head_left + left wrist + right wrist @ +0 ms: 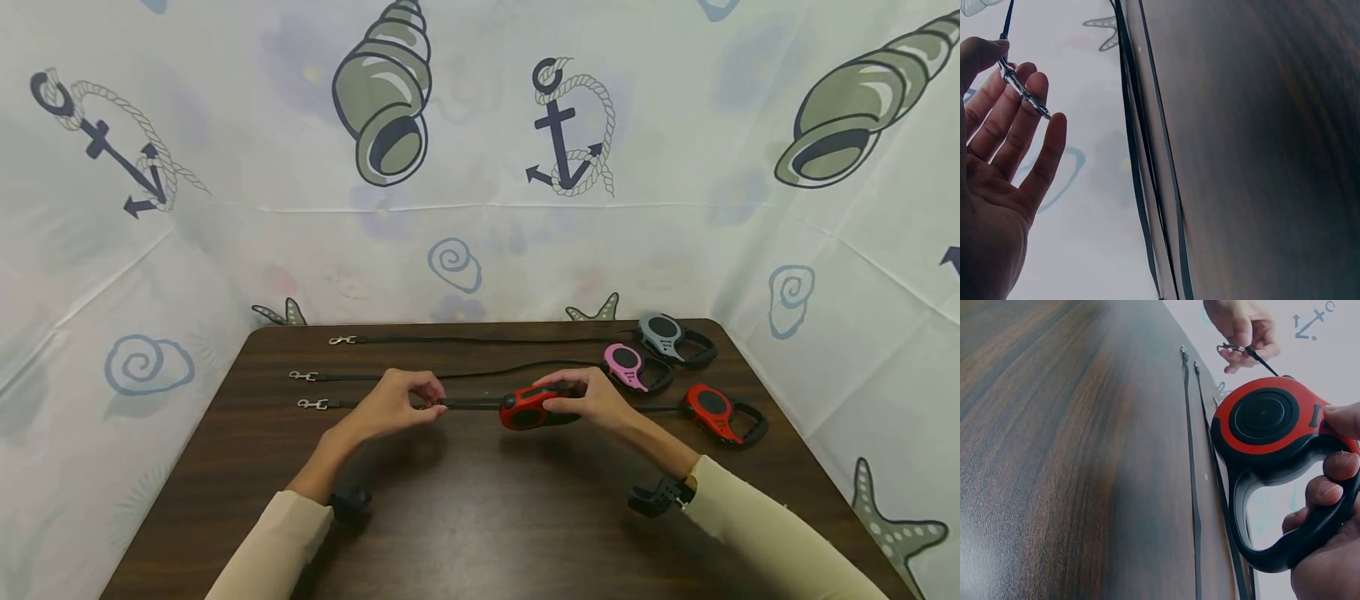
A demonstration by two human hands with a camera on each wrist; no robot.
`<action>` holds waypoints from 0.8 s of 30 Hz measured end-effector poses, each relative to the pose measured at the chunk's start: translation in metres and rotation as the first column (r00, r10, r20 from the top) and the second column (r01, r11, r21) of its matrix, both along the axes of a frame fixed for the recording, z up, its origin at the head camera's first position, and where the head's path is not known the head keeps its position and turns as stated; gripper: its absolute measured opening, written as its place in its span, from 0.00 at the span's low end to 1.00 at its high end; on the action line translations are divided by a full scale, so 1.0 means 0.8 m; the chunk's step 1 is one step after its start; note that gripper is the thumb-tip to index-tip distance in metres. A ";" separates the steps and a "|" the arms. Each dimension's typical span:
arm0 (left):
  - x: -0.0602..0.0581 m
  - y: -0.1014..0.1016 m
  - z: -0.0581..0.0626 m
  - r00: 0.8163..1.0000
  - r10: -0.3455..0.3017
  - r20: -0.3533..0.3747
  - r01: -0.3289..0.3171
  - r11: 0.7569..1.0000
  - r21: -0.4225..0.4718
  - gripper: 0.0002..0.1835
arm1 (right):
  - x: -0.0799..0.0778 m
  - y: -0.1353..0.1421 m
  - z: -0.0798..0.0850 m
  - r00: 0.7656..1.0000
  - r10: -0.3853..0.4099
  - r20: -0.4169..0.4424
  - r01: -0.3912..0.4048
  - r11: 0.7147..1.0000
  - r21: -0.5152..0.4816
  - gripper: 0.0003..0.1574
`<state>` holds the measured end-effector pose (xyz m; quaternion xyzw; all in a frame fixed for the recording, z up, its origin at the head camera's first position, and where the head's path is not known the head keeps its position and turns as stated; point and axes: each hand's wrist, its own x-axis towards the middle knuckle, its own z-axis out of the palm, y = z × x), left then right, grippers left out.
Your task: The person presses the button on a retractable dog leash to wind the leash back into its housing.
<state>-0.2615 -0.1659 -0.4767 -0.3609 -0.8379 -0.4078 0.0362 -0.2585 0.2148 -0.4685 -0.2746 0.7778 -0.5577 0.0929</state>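
Note:
My right hand (pixel 597 402) grips the handle of a red and black retractable dog leash (pixel 1266 419), its thumb at the button in the right wrist view. The leash is raised off the table. A short length of black cord runs from it to my left hand (pixel 397 402), which pinches the cord's end at the metal snap hook (pixel 1022 90). In the left wrist view the hook lies across the fingers. Behind my hands lie three more retractable leashes: a second red one (pixel 708 402), a pink one (pixel 624 358) and a grey one (pixel 662 331).
The lying leashes have their cords drawn out leftward, ending in metal hooks (pixel 311 404) near the left side. All rest on a dark wooden table (pixel 465 517). Patterned white cloth (pixel 480 167) stands behind and at both sides.

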 end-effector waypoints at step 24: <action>0.008 0.025 -0.006 0.998 -0.058 -0.002 0.058 0.998 0.037 0.08 | 0.013 -0.031 -0.010 1.000 -0.015 0.005 0.015 1.000 -0.001 0.21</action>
